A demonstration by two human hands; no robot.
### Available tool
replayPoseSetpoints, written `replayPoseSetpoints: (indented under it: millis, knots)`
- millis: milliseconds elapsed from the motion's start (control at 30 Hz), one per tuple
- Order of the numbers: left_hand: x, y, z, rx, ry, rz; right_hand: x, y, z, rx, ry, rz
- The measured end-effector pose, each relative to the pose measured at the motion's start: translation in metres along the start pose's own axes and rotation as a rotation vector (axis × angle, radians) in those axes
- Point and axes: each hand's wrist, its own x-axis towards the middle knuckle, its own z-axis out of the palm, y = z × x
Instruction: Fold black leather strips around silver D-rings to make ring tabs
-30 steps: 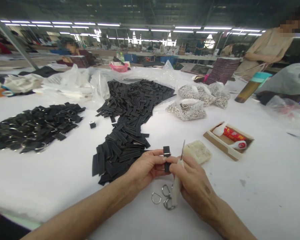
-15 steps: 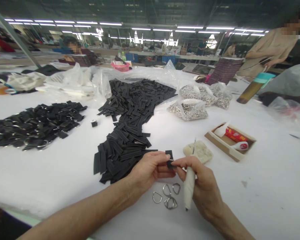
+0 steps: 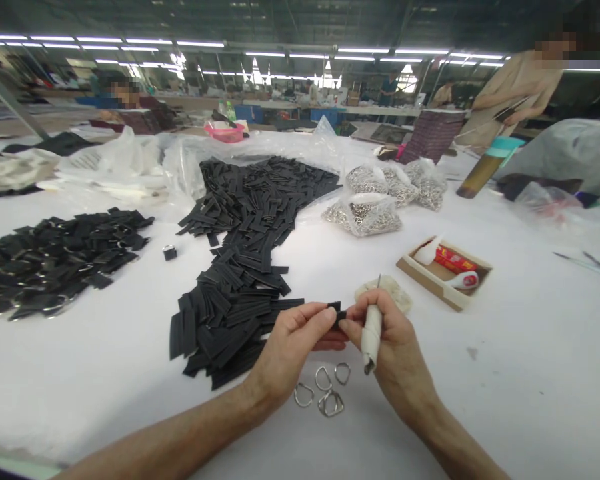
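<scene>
Between thumb and fingers, my left hand (image 3: pixel 300 337) grips a short black strap piece (image 3: pixel 336 308). My right hand (image 3: pixel 390 340) pinches the strap's near end while also holding a tool with a wrapped pale handle (image 3: pixel 371 340) and a thin metal tip pointing up and away. Any ring inside the strap is hidden by my fingers. Below my hands lie several loose metal D-rings (image 3: pixel 331 403). Left of them spreads a heap of flat black strap pieces (image 3: pixel 230 313). Behind my right hand is a lumpy cream-coloured pad (image 3: pixel 397 293).
A pile of straps with rings (image 3: pixel 55 260) lies at left, with one single piece (image 3: pixel 169 253) beside it. Bags of metal rings (image 3: pixel 363 217), a small cardboard tray (image 3: pixel 430 287), a bottle (image 3: pixel 487 170) and tweezers (image 3: pixel 585 262) sit at right. A person (image 3: pixel 515 93) stands beyond.
The strap, flat between my hands before, is now folded over at my fingertips. My right hand has tilted the tool and drawn closer to my left. The view has shifted slightly right.
</scene>
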Motion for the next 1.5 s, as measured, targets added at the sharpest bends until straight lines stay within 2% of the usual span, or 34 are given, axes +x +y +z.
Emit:
replayPoseSetpoints:
  millis: [300,567,700,967,1200,1267,1367,1500]
  knots:
    - [0.003,-0.001,0.001,0.077,0.041,-0.041,0.001,0.0,0.002,0.112,-0.04,0.125]
    - [0.001,0.003,0.001,0.189,0.039,-0.006,0.001,-0.001,-0.002,0.002,0.015,0.003]
    - [-0.001,0.002,0.0,0.259,0.008,0.013,0.0,0.0,-0.001,0.031,0.006,-0.009]
    - [-0.002,0.006,0.002,0.379,0.02,-0.004,0.001,0.002,0.001,0.005,0.011,-0.016]
    - [-0.002,0.016,0.004,0.617,0.091,0.165,0.0,0.002,0.0,-0.071,0.014,-0.042]
    - [-0.002,0.015,0.003,0.595,0.047,0.089,0.0,0.001,-0.001,-0.075,0.008,-0.04]
    - [-0.001,0.012,0.004,0.43,-0.025,-0.037,0.0,0.0,-0.001,-0.078,0.012,-0.018]
    - [0.0,0.011,0.006,0.236,-0.028,-0.058,0.001,-0.001,-0.001,-0.04,0.015,0.026]
